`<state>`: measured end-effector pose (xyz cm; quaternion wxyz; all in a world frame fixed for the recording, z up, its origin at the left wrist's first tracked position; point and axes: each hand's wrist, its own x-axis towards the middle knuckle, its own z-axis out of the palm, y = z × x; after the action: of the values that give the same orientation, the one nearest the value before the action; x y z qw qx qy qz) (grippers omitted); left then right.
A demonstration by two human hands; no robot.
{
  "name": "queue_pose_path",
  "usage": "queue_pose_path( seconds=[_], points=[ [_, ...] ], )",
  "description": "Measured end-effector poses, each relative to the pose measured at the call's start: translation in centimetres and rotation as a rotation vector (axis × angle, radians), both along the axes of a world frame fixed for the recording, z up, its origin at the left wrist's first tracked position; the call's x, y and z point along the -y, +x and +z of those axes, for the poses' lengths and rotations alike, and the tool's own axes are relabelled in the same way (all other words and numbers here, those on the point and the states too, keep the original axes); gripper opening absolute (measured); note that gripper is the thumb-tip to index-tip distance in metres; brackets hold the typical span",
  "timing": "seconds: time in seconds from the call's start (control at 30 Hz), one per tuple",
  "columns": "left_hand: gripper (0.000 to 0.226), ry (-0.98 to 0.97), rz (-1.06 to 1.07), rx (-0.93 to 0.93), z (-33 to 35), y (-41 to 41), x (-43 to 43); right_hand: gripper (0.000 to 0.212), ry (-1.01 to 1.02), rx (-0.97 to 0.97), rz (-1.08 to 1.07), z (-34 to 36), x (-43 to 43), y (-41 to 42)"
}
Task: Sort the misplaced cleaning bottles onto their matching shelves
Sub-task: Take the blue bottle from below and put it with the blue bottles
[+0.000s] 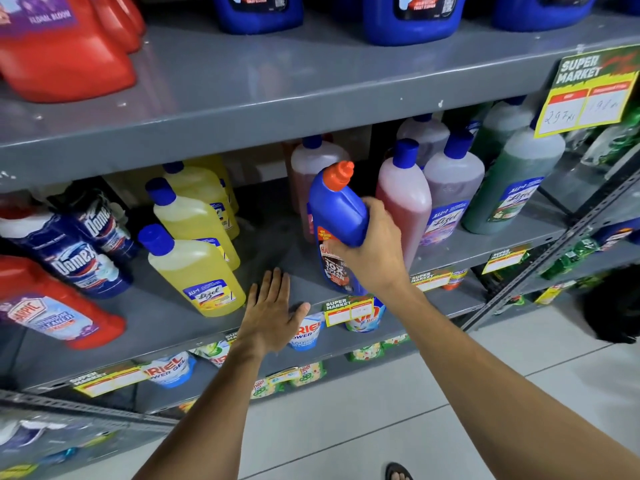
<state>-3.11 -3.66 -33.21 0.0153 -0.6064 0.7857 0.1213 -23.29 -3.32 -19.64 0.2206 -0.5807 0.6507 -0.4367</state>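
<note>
Two bare forearms reach up from the bottom edge toward the grey metal middle shelf (207, 327). At the lower edge a sandalled foot (398, 472) stands on pale glossy floor tiles (346, 427).

Spread flat with fingers apart, the left hand (272, 315) rests palm-down on a bare patch of that shelf and holds nothing. Just to its right, the right hand (372, 251) is wrapped around the waist of a blue toilet-cleaner bottle (337, 216). This bottle is smooth opaque plastic with a bent neck and a ribbed orange cap; its dark label reads "10X". It is tilted, its base near the shelf's front edge; whether the base touches the shelf cannot be told.

Left of the blue bottle stand translucent yellow Lizol bottles (194, 268) with blue caps, in a row running back. Further left lean dark blue Domex bottles (76, 258) and a red Harpic bathroom cleaner (59, 306).

Behind and right of the blue bottle stand rounded pink Lizol bottles (403, 199), then green Lizol bottles (509, 188), all blue-capped.

Paper price tags (349, 310) hang on the shelf's front lip. Above, the upper shelf (277, 81) carries red jugs (62, 60) and blue jugs (412, 15). A yellow supermarket price card (588, 91) hangs from the edge of the upper shelf at the right.
</note>
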Motion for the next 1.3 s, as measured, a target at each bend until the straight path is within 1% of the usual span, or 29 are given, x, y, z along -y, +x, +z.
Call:
queue_pose_path(
  seconds=[0.13,0.23,0.33,0.47,0.6,0.73,0.83,0.9,0.97,1.07,1.13,1.2,1.3],
  points=[
    [0.096,-0.040,0.013,0.008,0.0,0.1,-0.3,0.072,0.054,0.125,-0.035,-1.7,-0.9,-0.3],
    [0.093,-0.109,0.054,-0.050,0.3,-0.3,-1.1,0.073,0.092,0.172,-0.038,-2.7,-1.0,-0.8],
    [0.086,-0.203,0.052,-0.085,1.8,-0.9,-1.7,0.071,0.074,0.192,-0.034,-3.0,-1.3,-0.8],
    [0.072,-0.489,0.033,-0.173,6.3,-0.9,-2.8,0.060,0.009,0.220,0.036,-2.0,-3.1,-0.3],
    [0.068,-0.799,0.097,-0.310,12.7,-0.4,-4.4,0.056,-0.062,0.281,0.146,1.0,-5.7,-0.2],
    [0.063,-1.096,0.167,-0.390,19.1,1.0,-5.8,0.055,-0.140,0.336,0.219,7.5,-7.5,-0.2],
    [0.060,-1.213,0.156,-0.386,23.9,2.6,-6.4,0.055,-0.204,0.348,0.294,13.6,-8.8,-0.4],
    [0.061,-1.226,0.146,-0.343,26.9,3.7,-6.3,0.051,-0.253,0.357,0.346,17.7,-9.4,-0.6],
    [0.064,-1.179,0.150,-0.305,29.3,4.7,-5.9,0.046,-0.305,0.396,0.385,21.8,-10.0,-0.6],
    [0.065,-1.023,0.106,-0.263,30.8,5.4,-4.9,0.039,-0.389,0.468,0.425,26.9,-10.1,-0.3],
    [0.065,-0.922,0.057,-0.173,30.7,5.2,-4.4,0.036,-0.444,0.470,0.412,29.4,-9.2,0.1],
    [0.063,-0.884,0.061,-0.085,30.7,4.9,-4.1,0.039,-0.482,0.458,0.389,31.3,-7.8,0.7],
    [0.057,-0.864,0.093,-0.074,30.7,4.7,-4.1,0.048,-0.499,0.437,0.342,32.2,-5.1,1.6]
  ],
)
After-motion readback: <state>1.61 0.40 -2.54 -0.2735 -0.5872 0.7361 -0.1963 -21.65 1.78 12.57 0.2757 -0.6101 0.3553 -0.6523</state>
